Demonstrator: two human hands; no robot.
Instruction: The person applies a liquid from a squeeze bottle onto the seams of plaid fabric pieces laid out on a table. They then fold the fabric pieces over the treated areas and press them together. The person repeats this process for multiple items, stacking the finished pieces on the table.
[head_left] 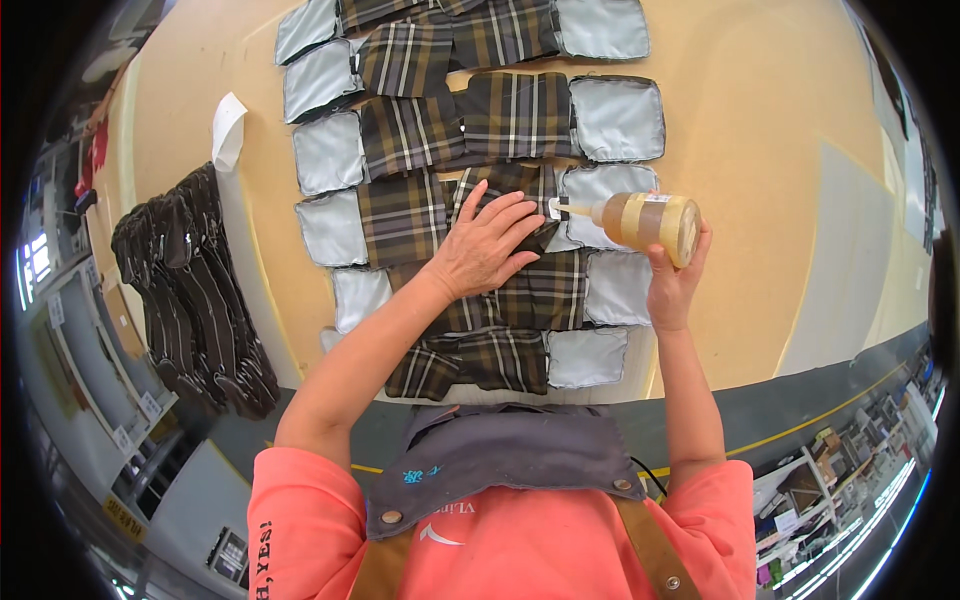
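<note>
My right hand (677,278) is wrapped round a glue bottle (655,225) with brown-yellow contents and a narrow nozzle. The bottle lies tipped on its side, its nozzle pointing left at a small white label (554,208) on a plaid fabric piece (520,185). Flat on that same plaid piece rests my left hand (490,245), fingers spread and holding nothing. Under and around both hands, plaid pieces joined to pale blue-grey lining squares (608,108) lie in overlapping rows. Whether the nozzle tip touches the label I cannot tell.
The fabric rows lie on a tan tabletop (745,130). At the left table edge hangs a stack of dark striped fabric pieces (205,290), with a white paper slip (228,130) above it. Shelving with assorted goods (820,490) stands beyond the table at lower right.
</note>
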